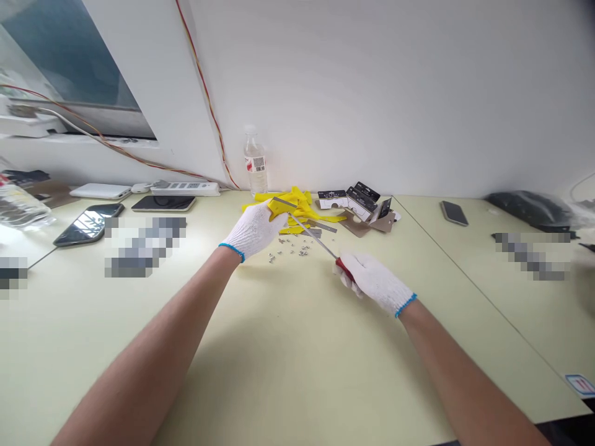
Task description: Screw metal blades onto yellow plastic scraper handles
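Note:
My left hand (255, 231), in a white knit glove with a blue cuff, is closed around a yellow scraper (277, 207) with a flat grey blade along its top. My gloved right hand (374, 277) grips the red handle of a screwdriver (344, 269). The shaft slants up and left, its tip at or very near the scraper; contact is hard to tell. Behind and beside my left hand lies a heap of yellow scraper parts (303, 199). Loose metal blades (324, 226) rest at its front, and several small screws (304, 251) are scattered on the table between my hands.
A water bottle (255, 164) stands against the wall. Black-and-white packaging cards (360, 201) and an opened box lie right of the heap. Phones (163, 203) and a power strip (186, 188) are at the left; another phone (454, 212) is at the right. Seams cross the table (288, 365).

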